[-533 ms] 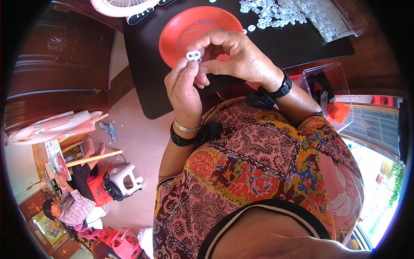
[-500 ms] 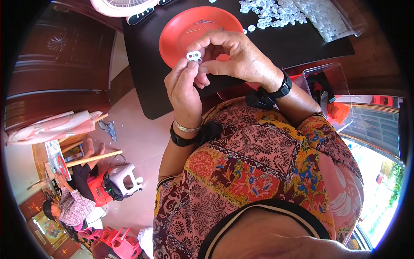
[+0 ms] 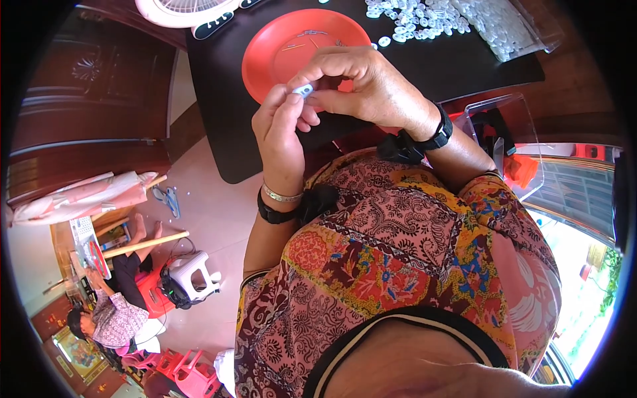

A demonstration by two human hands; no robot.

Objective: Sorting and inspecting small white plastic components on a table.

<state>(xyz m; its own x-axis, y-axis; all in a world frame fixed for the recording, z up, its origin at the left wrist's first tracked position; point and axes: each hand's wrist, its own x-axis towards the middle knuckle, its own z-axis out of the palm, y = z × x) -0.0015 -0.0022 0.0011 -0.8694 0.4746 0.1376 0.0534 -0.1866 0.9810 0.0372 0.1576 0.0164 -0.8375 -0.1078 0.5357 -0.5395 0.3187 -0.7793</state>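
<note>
Both hands pinch a small white part [image 3: 304, 89] btwn fingertips, just near of the red plate [image 3: 279, 56]; long axis runs left-right. Plate holds a few thin bits; white parts pile [image 3: 424, 16] far right on worktop [image 3: 438, 63].

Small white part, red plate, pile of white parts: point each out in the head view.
small white part [image 3: 304, 89], head view, on its visible end pinched between both hands' fingertips
red plate [image 3: 279, 56], head view, on its bare left inner surface
pile of white parts [image 3: 411, 13], head view, on the middle of the heap
</note>
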